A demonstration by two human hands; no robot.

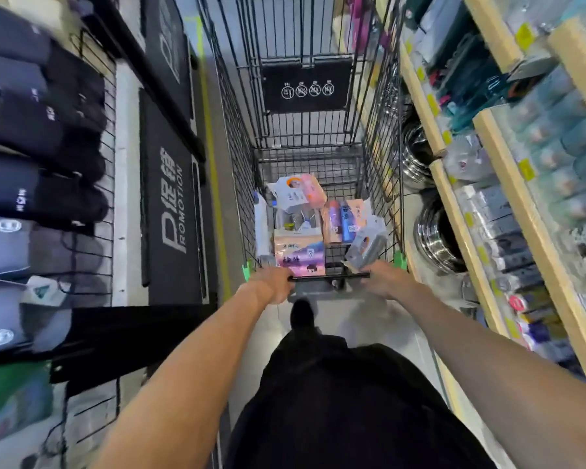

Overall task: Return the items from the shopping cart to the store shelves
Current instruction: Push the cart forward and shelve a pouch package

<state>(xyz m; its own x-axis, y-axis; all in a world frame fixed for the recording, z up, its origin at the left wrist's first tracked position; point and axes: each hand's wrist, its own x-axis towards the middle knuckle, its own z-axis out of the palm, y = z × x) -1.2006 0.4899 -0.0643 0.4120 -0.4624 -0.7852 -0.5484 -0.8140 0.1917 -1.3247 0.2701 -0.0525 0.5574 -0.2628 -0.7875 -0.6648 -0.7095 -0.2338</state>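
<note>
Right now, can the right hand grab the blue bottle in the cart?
Probably yes. The right hand grips the cart handle; the blue bottle lies uncovered just beyond, with only the grey box beside it.

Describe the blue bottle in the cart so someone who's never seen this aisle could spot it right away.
Start at the black wire shopping cart in the aisle's middle and look down at the packaged goods piled at its near end. Right of centre, a pink pack holds the blue bottle upright beside a purple one. It is the only vivid blue thing in the pile.

black wire cart (244, 137), green handle ends (247, 268), pink-purple box (299, 257)
</note>
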